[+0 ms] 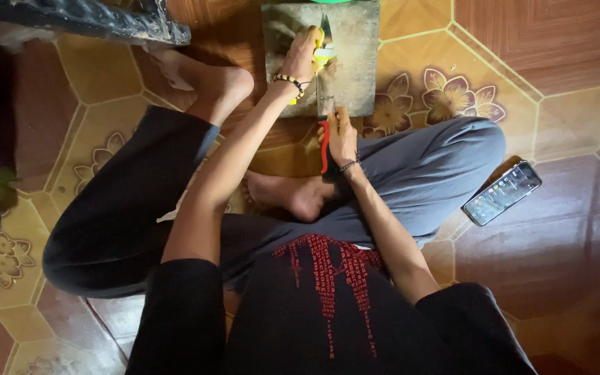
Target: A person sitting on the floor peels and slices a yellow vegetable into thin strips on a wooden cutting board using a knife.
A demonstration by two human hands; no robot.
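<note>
Two hands work: left hand pins a slippery-looking yellow fruit on the chopping board; right hand grips the stiff knife's red handle.

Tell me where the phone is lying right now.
In the head view, the phone lies face up on the tiled floor at the person's right side, just beside the bent right knee, well right of the cutting board.

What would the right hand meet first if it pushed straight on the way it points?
The right hand, gripping a red-handled knife, points up the picture; first would likely be the yellow food piece under the left hand on the grey chopping board. Depth is unclear.
</note>
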